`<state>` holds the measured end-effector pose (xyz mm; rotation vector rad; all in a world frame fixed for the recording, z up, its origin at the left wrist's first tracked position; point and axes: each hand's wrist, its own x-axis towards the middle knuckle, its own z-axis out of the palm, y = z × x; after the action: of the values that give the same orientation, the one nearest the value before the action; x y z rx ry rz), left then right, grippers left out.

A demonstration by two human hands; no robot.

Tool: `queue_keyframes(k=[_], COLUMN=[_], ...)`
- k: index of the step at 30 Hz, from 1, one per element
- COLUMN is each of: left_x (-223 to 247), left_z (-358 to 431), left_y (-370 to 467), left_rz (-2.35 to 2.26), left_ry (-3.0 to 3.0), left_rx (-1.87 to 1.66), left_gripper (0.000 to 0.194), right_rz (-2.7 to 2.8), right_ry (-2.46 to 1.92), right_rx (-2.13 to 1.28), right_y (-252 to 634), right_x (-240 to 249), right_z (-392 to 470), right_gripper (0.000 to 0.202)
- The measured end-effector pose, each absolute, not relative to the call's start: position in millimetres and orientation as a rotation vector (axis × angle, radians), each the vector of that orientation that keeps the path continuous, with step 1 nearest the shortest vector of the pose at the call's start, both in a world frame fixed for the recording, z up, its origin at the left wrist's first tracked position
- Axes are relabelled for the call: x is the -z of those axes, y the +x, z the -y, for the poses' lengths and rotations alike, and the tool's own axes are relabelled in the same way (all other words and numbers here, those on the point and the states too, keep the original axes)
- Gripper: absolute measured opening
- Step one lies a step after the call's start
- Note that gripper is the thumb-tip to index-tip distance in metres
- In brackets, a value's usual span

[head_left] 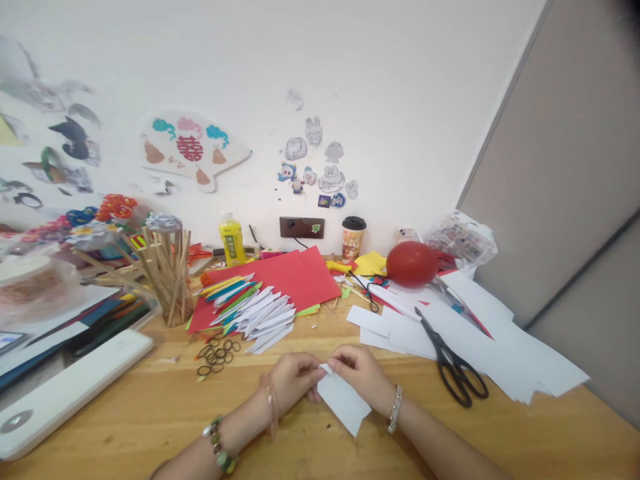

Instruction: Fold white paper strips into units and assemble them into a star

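Observation:
A small white sheet of paper [344, 401] hangs between my hands over the front of the wooden table, its top corner pinched. My left hand [295, 381] is closed on the paper's upper left edge. My right hand [361, 373] grips the same top end with thumb and fingers, close beside the left. The tip of the paper between the fingers is partly hidden. Beyond my hands lies a pile of folded paper strips [263, 313], mostly white, with some blue, green and yellow. Several black rubber rings [217, 353] lie to the left of it.
Black-handled scissors [453, 367] rest on white paper sheets [505, 353] at the right. A red balloon [411, 264], a lidded cup [353, 239] and a yellow bottle [232, 240] stand along the wall. At left are wooden sticks [167, 273] and a long white device [75, 393].

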<state>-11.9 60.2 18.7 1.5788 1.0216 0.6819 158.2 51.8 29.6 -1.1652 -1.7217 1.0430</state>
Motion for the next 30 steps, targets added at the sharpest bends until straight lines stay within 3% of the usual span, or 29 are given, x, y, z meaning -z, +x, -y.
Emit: queue_keyframes(k=[8, 20, 30], left_x=[-25.1, -23.3, -30.0], left_z=[-56.8, -56.7, -54.4], left_y=[-9.0, -8.9, -9.8], left_rz=[-0.997, -1.022, -1.062], left_ry=[1.466, 1.584, 1.802], left_rx=[-0.698, -0.750, -0.733], left_gripper=[0.048, 0.044, 0.037], right_rz=[1.686, 1.662, 1.788], right_ry=[-1.168, -1.117, -1.133], right_rx=[-1.065, -1.168, -1.016], right_y=[159.6, 159.9, 160.0], right_x=[-30.0, -28.7, -30.7], right_z=[-52.7, -52.5, -52.7], right_gripper=[0.014, 0.013, 0.010])
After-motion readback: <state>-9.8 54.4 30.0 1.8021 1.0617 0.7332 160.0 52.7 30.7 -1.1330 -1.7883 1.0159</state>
